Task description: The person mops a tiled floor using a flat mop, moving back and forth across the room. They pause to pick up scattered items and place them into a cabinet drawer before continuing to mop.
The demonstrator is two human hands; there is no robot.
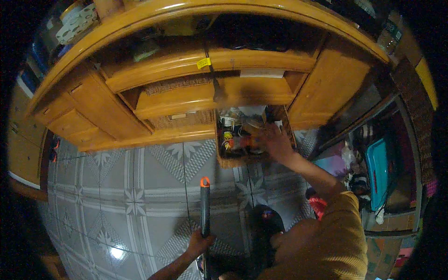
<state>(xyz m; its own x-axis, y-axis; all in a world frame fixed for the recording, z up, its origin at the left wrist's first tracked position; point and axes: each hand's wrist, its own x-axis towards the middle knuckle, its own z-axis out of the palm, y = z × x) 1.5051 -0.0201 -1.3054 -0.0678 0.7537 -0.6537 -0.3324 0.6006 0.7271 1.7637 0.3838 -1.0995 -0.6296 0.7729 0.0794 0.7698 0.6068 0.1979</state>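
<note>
My left hand [201, 243], low in the middle of the head view, is wrapped round a dark grey pole [205, 210]. An orange hanging loop tips the pole's upper end; its lower end is out of sight. Further forward and to the right, my right hand [276, 143] reaches over a woven basket drawer [227, 163] pulled out of the wooden cabinet [172, 136]. Its fingers are blurred and dim against the contents. Inside the drawer lie loose small items, among them a white cable [227, 121], a small yellow item [227, 135] and a reddish-orange item [240, 142].
From the cabinet's shelf hangs a dark cord with a yellow tag [204, 63]. Grey patterned tiles [135, 186] cover the floor. At right, a metal-framed rack [416, 186] holds a teal plastic bin [377, 172] and clutter. My foot in a dark shoe [268, 219] stands below the drawer.
</note>
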